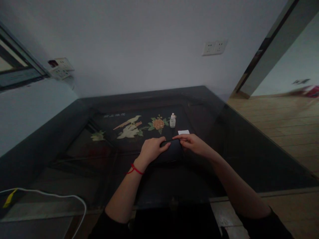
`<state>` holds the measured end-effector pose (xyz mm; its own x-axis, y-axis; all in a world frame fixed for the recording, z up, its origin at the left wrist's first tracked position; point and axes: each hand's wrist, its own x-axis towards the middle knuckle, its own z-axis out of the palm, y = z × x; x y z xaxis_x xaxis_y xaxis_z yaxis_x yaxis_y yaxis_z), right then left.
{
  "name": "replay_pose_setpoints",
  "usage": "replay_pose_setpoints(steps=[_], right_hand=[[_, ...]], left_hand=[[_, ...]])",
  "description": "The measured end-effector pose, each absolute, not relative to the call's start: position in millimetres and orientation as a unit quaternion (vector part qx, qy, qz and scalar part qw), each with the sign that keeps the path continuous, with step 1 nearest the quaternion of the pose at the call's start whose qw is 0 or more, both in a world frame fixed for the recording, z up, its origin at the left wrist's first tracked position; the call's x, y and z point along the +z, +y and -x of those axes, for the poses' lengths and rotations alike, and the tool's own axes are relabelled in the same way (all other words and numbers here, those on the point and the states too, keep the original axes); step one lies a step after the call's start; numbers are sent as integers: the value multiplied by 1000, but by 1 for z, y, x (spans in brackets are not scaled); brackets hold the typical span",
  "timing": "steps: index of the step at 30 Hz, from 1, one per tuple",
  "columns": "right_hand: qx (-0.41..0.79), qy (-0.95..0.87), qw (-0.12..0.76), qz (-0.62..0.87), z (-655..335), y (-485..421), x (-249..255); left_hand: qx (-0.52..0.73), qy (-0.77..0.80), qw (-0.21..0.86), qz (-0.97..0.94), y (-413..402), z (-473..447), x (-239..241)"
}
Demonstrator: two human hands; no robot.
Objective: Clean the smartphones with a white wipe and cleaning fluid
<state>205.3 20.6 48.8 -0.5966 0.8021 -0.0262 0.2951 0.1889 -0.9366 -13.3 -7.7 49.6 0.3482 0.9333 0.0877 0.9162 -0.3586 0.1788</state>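
Note:
A dark, flat, rectangular object (171,153) lies low over the dark tabletop, and its outline blends into the surface, so its exact kind is unclear. My left hand (152,149), with a red string bracelet (137,169) at the wrist, grips its upper left edge between thumb and fingers. At its upper right corner, my right hand (193,143) holds the edge, the index finger stretched along the top. Just beyond the right fingers is a small white card or paper (183,132). A small white bottle (172,120) with a cap stands upright behind the object.
The dark glossy table (204,109) bears an inlaid bird (129,127) and flower (158,123). Behind it is a pale wall with sockets (214,47). A white cable (50,194) with a yellow tag (10,199) runs along the near left. Wooden flooring (269,122) lies to the right.

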Motion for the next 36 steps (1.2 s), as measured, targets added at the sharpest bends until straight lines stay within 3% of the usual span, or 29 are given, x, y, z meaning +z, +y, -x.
replay_pose_setpoints(steps=[21,29,36], right_hand=[[552,-698,261,373,-200,14,52],[542,-693,284,381,-201,15,58],[694,-591,229,342,-202,13,52]], left_hand=[[113,548,81,-825,-5,19,48],[198,522,190,-808,-9,15,51],[222,527,247,-783,-9,14,51]])
